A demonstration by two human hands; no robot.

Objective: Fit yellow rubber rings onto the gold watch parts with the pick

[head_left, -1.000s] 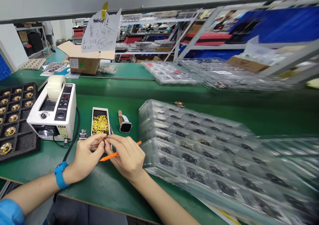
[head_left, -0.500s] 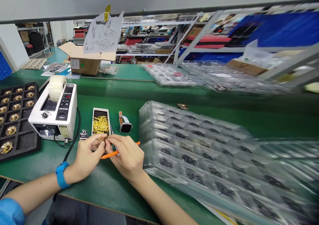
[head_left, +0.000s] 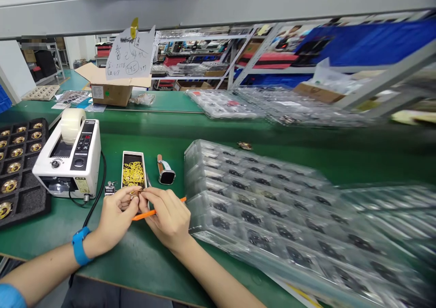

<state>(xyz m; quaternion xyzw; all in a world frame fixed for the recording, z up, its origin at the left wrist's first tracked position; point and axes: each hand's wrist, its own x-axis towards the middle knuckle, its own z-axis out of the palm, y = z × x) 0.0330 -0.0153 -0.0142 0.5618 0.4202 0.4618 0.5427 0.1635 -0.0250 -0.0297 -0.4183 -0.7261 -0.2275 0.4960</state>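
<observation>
Gold-coloured small piece (head_left: 135, 193) lies between the hands (head_left: 114, 218), both pinching it at their fingertips.

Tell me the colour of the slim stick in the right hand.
Orange; the stick in the right hand shows best in the head view.

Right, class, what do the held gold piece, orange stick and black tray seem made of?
Held gold piece: probably polished metal, from its gleam. Orange stick: likely smooth plastic, evenly coloured. Black tray: apparently matte foam, its surface grainy.
</observation>
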